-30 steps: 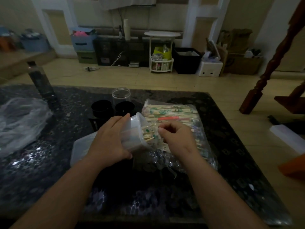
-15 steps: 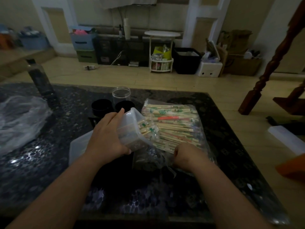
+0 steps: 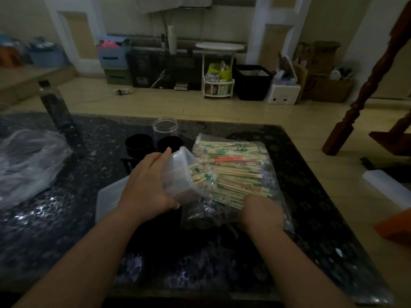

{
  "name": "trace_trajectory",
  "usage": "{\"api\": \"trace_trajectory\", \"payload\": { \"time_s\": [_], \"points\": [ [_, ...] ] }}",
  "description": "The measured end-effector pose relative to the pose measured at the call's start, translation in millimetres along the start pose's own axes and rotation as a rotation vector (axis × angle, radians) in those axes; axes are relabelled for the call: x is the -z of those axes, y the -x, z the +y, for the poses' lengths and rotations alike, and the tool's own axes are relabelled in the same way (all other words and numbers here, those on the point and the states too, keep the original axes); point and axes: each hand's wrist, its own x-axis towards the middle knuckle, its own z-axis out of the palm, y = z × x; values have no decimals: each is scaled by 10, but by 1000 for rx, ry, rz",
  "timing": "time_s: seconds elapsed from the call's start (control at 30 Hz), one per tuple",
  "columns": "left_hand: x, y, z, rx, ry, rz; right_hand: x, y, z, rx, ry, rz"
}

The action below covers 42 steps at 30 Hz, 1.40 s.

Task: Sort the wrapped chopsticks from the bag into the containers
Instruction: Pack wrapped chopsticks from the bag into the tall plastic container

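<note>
The left hand [image 3: 146, 187] is gripping the clear container [image 3: 178, 161], tipping its open mouth toward the bag [image 3: 201, 138]. The right hand [image 3: 262, 214] is reaching into the bag's near end, fingers hidden, so I cannot tell whether it is holding anything. A few wrapped chopsticks [image 3: 198, 175] are poking from the container, while most are lying bagged on the bench [image 3: 66, 230]. Sorting seems barely begun, with 1 clear jar [image 3: 165, 127] standing apparently empty beside 2 black cups [image 3: 139, 144].
</note>
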Motion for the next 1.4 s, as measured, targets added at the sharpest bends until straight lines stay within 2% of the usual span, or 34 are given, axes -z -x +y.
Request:
{"api": "trace_trajectory", "payload": {
  "time_s": [0.13, 0.2, 0.37, 0.5, 0.67, 0.97, 1.17, 1.4],
  "points": [
    [9, -5, 3, 19, 15, 7, -16, -31, 30, -73, -192, -88],
    [15, -10, 4, 19, 16, 8, -81, -65, 33, -14, -298, -137],
    [12, -12, 3, 14, 21, 0, -234, -185, -27, 120, -417, -124],
    [7, -15, -1, 5, 13, 5, -349, -254, -39, 212, -205, -33],
    [1, -25, -2, -2, 10, -1, -441, -307, 8, 284, -89, 9],
    [-8, -31, -9, -6, 10, -10, -536, -425, 15, 267, -44, 16],
    [-2, -42, -36, -4, 18, 0, -571, -399, -4, 253, -73, 97],
    [-6, -42, -43, 6, 16, -10, -562, -418, -19, 243, -65, 82]
  ]
}}
